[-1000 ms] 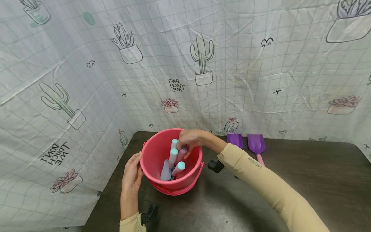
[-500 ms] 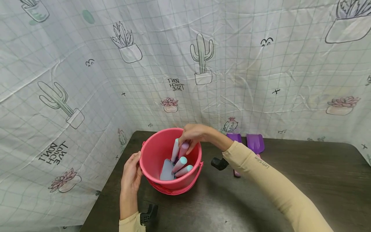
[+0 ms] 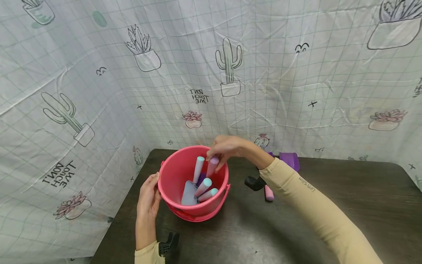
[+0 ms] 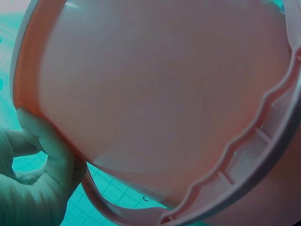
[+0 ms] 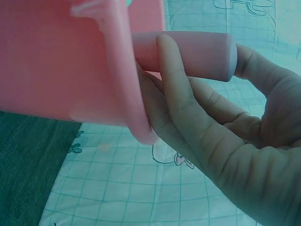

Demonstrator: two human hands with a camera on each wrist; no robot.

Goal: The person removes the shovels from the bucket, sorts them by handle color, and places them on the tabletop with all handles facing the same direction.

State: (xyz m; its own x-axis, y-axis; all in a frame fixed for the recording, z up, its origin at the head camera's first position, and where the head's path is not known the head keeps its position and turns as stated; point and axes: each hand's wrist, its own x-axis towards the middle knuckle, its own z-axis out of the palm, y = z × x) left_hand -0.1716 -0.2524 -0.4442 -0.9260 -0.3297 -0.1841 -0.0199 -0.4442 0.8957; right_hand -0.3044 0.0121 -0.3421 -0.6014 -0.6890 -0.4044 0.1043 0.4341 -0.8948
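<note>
First inspector: Starting at your left: your left hand (image 3: 149, 198) grips the red bucket (image 3: 171, 179) at its rim, fingers bent against the edge. The bucket is on the dark table (image 3: 346, 198).

Second inspector: Contents, from your left?

First inspector: A grey blade (image 3: 189, 194), three mint-tipped handles (image 3: 198, 170) leaning near it, and a purple piece (image 3: 202, 179) lower down, partly hidden.

Second inspector: And the item you have hold of?

First inspector: The lilac handle (image 3: 212, 167), at the right side of the bucket's mouth. Your right hand (image 3: 228, 146) pinches it; the right wrist view shows its end projecting past the rim. Its lower end is hidden, so any join to the purple piece is unconfirmed.

Second inspector: Farther right?

First inspector: A pink handle (image 3: 269, 193) and a purple blade (image 3: 290, 160). Your sleeve (image 3: 316, 205) covers the area between; whether they connect cannot be verified.

Second inspector: Step in hand?

First inspector: In my judgement, placing or lifting the lilac handle; which, I cannot tell. Your next move appears to call for a firm left hand on the rim and a path clear of the mint-tipped neighbours.
</note>
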